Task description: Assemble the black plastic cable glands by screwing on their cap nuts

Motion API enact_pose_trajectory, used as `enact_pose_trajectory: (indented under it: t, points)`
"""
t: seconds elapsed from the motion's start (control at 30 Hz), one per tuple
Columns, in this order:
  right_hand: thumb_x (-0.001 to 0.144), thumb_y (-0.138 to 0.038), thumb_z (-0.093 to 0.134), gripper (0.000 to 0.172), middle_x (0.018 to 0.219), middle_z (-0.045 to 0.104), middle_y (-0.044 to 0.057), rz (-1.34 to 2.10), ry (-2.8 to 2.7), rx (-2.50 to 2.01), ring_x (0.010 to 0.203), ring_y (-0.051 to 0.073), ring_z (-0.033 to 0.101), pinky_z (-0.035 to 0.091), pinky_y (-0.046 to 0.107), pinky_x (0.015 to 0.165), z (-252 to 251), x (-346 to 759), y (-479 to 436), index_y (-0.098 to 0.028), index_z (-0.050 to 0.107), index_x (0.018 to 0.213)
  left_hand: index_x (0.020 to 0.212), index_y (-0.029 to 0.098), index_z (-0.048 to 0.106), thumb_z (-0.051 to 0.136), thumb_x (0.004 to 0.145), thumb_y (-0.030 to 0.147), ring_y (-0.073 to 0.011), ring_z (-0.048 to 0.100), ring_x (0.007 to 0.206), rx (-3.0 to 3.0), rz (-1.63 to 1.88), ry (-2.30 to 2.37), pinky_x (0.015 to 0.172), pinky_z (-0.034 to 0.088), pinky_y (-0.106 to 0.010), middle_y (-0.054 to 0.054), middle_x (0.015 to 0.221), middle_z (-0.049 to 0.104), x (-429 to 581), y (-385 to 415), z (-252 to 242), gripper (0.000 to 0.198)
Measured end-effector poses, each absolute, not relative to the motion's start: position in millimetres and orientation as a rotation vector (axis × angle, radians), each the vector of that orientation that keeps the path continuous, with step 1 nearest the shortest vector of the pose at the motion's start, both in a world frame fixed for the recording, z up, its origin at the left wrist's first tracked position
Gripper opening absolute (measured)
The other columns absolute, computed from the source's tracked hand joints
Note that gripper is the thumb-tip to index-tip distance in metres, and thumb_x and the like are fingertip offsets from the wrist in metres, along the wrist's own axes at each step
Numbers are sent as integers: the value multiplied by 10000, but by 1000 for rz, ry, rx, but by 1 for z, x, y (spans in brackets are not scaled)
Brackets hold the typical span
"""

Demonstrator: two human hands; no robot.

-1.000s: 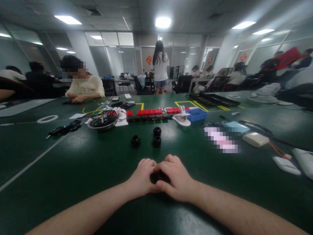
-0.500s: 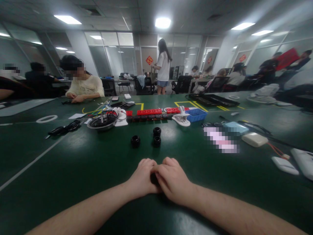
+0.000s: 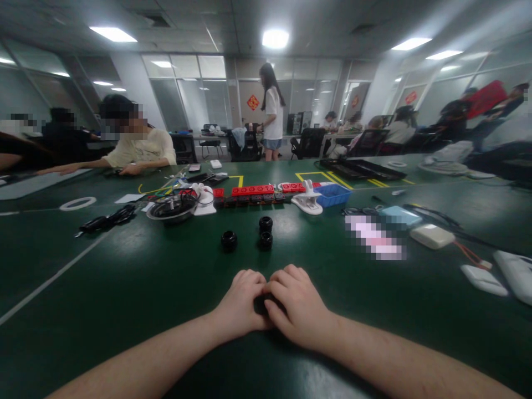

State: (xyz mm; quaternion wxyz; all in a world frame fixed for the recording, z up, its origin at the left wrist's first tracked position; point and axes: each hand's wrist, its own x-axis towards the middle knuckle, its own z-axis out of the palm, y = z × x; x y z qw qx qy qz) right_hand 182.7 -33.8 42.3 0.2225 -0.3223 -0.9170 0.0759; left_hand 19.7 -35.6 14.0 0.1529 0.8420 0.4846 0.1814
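Note:
My left hand and my right hand meet close together, low over the green table. Between them, both sets of fingers curl around a black rounded part, mostly covered by the fingers. Its kind cannot be made out. Beyond the hands stand three small black ring-shaped parts with open tops: one black ring at the left, a second black ring at the right, and a third black ring just behind that one.
Farther back lie a row of red and black blocks, a white clip, a blue bin and a round metal dish. At right are a blue box and white cases. A person sits across the table.
My right hand has turned slightly and its fingers have spread a little, showing more of the black part. The seated person has stretched an arm out to the left across the table.

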Motion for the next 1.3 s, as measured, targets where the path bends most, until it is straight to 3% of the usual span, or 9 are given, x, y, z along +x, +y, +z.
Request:
enact_pose_trajectory:
  t: [0.23,0.37,0.73,1.07,1.3]
  points:
    - [771,-170,436,186,914,534,58,300,-2543,-775,831,197,403,332,353,738,41,185,-34,-180,573,897,645,192,540,667,572,273,-175,452,792,2397,566,1373,747,346,-313,12,794,507,19,-36,15,168]
    - [749,-145,451,260,977,518,55,401,-2490,-819,874,197,408,334,360,780,41,186,-34,-186,540,989,743,209,573,655,583,278,-183,454,800,2373,553,1395,756,349,-321,6,819,513,18,-35,13,192]
    - [745,-191,500,189,904,524,48,427,-2449,-1001,837,193,416,345,346,762,37,185,-30,-174,529,931,767,196,574,653,609,322,-184,457,799,2342,591,1456,752,360,-323,1,819,511,16,-35,12,216]
    - [740,-180,501,204,910,545,53,475,-2455,-968,840,192,430,345,343,772,39,184,-27,-162,535,941,794,186,567,664,608,330,-185,459,801,2351,579,1442,747,360,-322,-6,832,516,17,-35,13,255]
    - [662,-154,495,282,874,571,53,455,-2405,-858,808,191,436,345,338,748,37,184,-26,-150,526,942,767,202,585,651,622,332,-188,453,833,2361,562,1426,773,355,-331,-3,847,516,16,-35,13,206]
